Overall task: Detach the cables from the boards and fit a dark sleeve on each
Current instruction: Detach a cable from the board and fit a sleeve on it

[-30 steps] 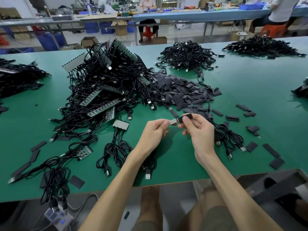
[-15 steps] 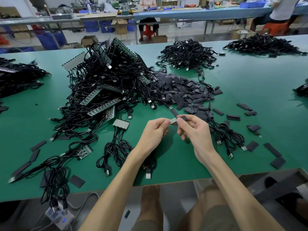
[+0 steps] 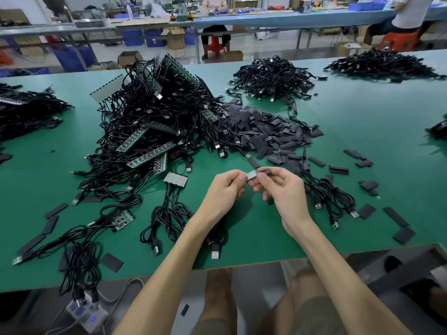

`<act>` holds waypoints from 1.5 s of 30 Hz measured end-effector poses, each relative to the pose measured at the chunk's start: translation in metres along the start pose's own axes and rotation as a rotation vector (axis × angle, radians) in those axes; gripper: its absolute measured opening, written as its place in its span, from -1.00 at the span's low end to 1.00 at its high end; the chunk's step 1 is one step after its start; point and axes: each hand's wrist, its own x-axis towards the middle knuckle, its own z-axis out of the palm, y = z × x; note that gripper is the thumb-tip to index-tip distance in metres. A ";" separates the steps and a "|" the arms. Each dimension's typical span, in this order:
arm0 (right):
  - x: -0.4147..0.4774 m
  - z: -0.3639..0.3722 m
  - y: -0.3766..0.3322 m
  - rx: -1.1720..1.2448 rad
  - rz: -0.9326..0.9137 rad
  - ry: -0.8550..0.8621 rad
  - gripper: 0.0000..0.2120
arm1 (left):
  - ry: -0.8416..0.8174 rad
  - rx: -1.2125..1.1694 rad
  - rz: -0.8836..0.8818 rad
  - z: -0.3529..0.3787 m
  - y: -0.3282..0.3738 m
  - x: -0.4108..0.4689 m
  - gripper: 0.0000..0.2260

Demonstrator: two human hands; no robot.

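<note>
Above the near edge of the worktop (image 3: 362, 122), my left hand (image 3: 225, 189) pinched the cable's grey end piece (image 3: 251, 176). Its long axis pointed right, at the dark sleeve (image 3: 265, 169) pinched in my right hand (image 3: 283, 189) just beside it, not yet slid on.

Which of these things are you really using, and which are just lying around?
In use: left hand pinching the small board; right hand pinching a dark sleeve; sleeve heap; tangle of cables and boards.
Just lying about: power strip on the floor; cardboard box; blue crates.
</note>
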 end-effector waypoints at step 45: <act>-0.008 0.004 -0.014 0.023 -0.067 -0.044 -0.88 | -0.147 -0.088 -0.138 -0.011 0.013 -0.003 -0.64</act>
